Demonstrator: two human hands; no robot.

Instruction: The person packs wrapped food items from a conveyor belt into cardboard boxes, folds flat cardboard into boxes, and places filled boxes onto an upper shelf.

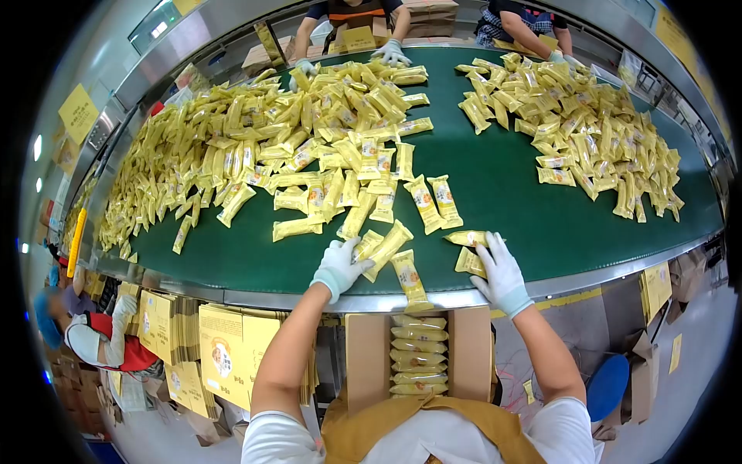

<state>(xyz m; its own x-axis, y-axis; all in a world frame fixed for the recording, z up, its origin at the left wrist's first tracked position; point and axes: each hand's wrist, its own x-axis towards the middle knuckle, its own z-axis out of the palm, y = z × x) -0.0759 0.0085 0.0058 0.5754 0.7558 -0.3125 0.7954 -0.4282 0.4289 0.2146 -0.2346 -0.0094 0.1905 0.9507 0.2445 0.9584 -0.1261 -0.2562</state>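
Note:
Yellow wrapped packets (332, 100) lie heaped on a green belt (309, 257). My left hand (340, 267), in a white glove, is closed on a yellow packet (366, 246) near the belt's front edge; another packet (389, 249) lies against it. On the right, my right hand (500, 271), also gloved, has its fingers round a packet (471, 263), with a second one (467, 238) at its fingertips. Between my hands a single packet (409, 278) points toward the edge. Below the edge, an open cardboard box (368, 357) holds a row of packets (419, 357).
A second heap of packets (595, 139) lies at the right. Two co-workers' gloved hands (392, 52) and arms (525, 32) are across the belt. Flat yellow cartons (224, 352) stand at the lower left, near another person (97, 336). A blue stool (608, 387) is lower right.

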